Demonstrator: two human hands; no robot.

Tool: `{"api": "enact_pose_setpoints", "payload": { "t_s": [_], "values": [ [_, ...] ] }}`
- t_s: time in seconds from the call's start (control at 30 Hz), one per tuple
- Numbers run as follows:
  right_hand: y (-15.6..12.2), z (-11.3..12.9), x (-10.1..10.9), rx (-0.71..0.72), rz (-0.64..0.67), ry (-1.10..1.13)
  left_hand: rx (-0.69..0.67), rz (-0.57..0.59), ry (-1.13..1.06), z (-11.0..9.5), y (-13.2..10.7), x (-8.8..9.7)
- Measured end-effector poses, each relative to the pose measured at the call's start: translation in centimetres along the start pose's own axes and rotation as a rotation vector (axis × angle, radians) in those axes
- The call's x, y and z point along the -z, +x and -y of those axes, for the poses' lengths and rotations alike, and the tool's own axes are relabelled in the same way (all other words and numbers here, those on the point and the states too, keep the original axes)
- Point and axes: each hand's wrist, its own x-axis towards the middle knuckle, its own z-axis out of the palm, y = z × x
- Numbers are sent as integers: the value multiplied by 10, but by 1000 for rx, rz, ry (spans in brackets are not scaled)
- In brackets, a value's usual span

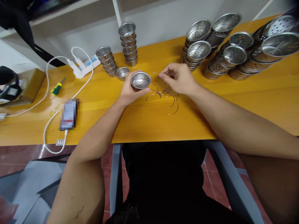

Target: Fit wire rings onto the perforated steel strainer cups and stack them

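Observation:
My left hand (128, 92) is wrapped around a small perforated metal cup (140, 81), held tilted so its open mouth faces me. To the right of it, my right hand (179, 77) has thumb and index finger pinched together on a thin curved wire (155, 72), whose end points toward the cup without touching it. Below the right hand, several curved metal wires (173, 97) lie in a loose tangle on the table. A single metal cup (122, 73) stands just behind my left hand.
Stacks of perforated cups stand at the back left (129, 46) and back right (198, 53). On the left of the wooden table (163, 130) are a screwdriver (57, 88), a phone (68, 114) on a white cable and a power strip (87, 67).

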Motion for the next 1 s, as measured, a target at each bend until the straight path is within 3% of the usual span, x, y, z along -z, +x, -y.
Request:
{"api": "enact_pose_setpoints", "payload": {
  "t_s": [0.13, 0.57, 0.8, 1.0],
  "values": [
    [-3, 5, -3, -11, -4, 41, 77, -56, 12, -6, 1, 2],
    [-9, 17, -6, -59, -10, 16, 62, 28, -145, 9, 2, -8],
    [-6, 9, -10, -5, -83, 84, 40, -14, -58, -9, 0, -8],
    [-3, 6, -25, 180, -128, 349, 25, -19, 17, -16, -2, -10]
  ]
}}
